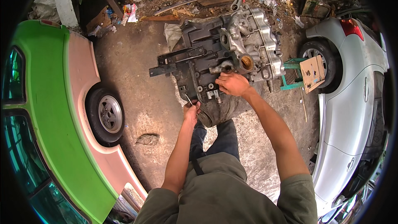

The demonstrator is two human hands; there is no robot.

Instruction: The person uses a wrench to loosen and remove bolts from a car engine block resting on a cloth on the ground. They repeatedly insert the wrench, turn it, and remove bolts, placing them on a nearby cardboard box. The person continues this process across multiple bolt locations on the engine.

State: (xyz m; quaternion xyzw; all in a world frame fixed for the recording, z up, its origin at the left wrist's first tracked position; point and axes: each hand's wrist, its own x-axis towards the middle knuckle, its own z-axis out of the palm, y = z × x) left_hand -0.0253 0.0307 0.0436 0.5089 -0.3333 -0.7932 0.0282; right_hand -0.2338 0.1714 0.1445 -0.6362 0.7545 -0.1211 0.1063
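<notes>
An engine (195, 79) with a dark block stands in front of me, its silvery cylinder head and intake manifold (235, 35) to the right. My left hand (191, 111) is closed around a thin shiny metal tool (189, 99), whose upper end reaches the block's near left part. Its exact kind I cannot tell. My right hand (233, 84) presses against the block just below the round manifold opening (246, 62). Its fingers are curled together, and what they hold, if anything, is hidden. Between the hands, a small metal fitting (214, 95) sits on the block.
A green and pink vehicle (62, 99) stands to my left, a silver car (352, 95) to my right. Beside the engine is a green stool (292, 74) with a cardboard piece (312, 74) against it. Litter and wood planks (217, 0) lie at the back; a stone (148, 139) lies on the floor.
</notes>
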